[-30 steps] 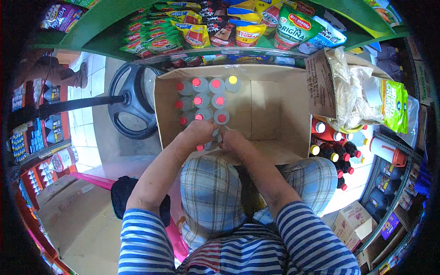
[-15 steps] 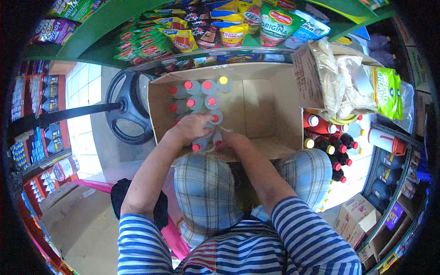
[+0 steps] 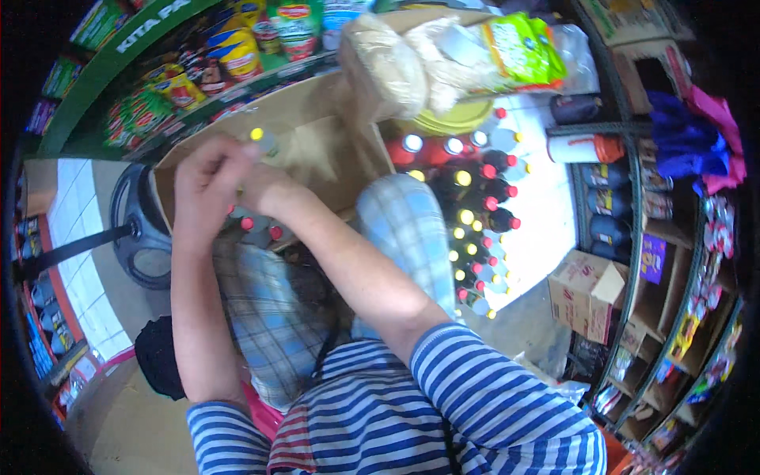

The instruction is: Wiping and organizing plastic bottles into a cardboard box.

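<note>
My left hand (image 3: 207,178) and my right hand (image 3: 265,188) are close together above the near left part of an open cardboard box (image 3: 321,150). Motion smears the fingers of both; the left ones look bent toward the right hand. Nothing held can be made out. Inside the box, a clear bottle with a yellow cap (image 3: 260,138) stands just beyond my hands. Bottles with red caps (image 3: 255,226) show on the near side, below my wrists. My hands and forearms hide the other bottles in the box.
Right of the box, many dark and red bottles (image 3: 467,182) stand on the floor. A carton with plastic bags (image 3: 451,59) overhangs them. A steering-wheel-shaped base (image 3: 131,229) is at the left. Shelves (image 3: 606,190) line the right; pouches (image 3: 237,55) fill the far shelf.
Both hands have come up off the bottles and together. The view has swung right, so the box sits farther left and more floor bottles and right-hand shelving show.
</note>
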`<state>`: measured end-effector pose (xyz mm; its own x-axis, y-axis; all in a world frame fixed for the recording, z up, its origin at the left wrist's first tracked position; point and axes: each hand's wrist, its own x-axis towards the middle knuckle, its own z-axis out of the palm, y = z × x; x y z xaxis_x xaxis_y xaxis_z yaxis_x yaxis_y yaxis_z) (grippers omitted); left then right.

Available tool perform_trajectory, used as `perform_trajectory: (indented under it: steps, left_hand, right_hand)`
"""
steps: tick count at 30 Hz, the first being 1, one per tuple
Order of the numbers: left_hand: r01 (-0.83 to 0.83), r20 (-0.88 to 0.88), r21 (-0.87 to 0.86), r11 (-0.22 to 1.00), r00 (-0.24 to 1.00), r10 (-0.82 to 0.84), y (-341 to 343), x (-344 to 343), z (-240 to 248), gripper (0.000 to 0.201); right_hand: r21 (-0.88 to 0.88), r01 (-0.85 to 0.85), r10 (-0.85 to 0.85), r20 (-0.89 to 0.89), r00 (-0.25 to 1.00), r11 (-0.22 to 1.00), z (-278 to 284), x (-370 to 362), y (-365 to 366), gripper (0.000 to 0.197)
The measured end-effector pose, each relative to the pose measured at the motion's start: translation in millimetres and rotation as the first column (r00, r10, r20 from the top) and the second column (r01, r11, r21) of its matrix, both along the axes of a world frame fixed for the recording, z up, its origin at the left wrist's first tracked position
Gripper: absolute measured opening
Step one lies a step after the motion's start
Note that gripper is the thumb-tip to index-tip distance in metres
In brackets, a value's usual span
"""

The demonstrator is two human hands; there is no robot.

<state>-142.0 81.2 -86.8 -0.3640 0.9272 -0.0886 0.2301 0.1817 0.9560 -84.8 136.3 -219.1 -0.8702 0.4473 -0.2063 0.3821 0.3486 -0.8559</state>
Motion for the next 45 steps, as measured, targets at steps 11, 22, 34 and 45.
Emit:
perform_trajectory:
  steps: [11, 22, 34, 45]
  left_hand:
    - [0.001, -0.012, -0.165, 0.986, 1.0, -0.003, -32, -47, -56, 0.034]
    - [0.104, -0.304, -0.322, 0.941, 0.93, -0.207, -24, -26, -53, 0.025]
    - [0.063, -0.563, -0.268, 0.961, 0.8, -0.209, -89, 18, -16, 0.017]
    - [0.192, -0.789, -0.319, 0.928, 0.488, -0.373, -116, 16, -5, 0.019]
  right_hand:
    - [0.449, 0.201, -0.13, -0.184, 0.974, 0.871, 103, 292, -63, 0.066]
    - [0.314, 0.52, -0.603, 0.512, 0.611, 0.794, -1, 497, -91, 0.028]
    - [0.407, 0.746, -0.844, 0.348, 0.407, 0.527, -62, 496, -63, 0.024]
    - [0.362, 0.82, -0.896, 0.203, 0.394, 0.443, -68, 479, -53, 0.023]
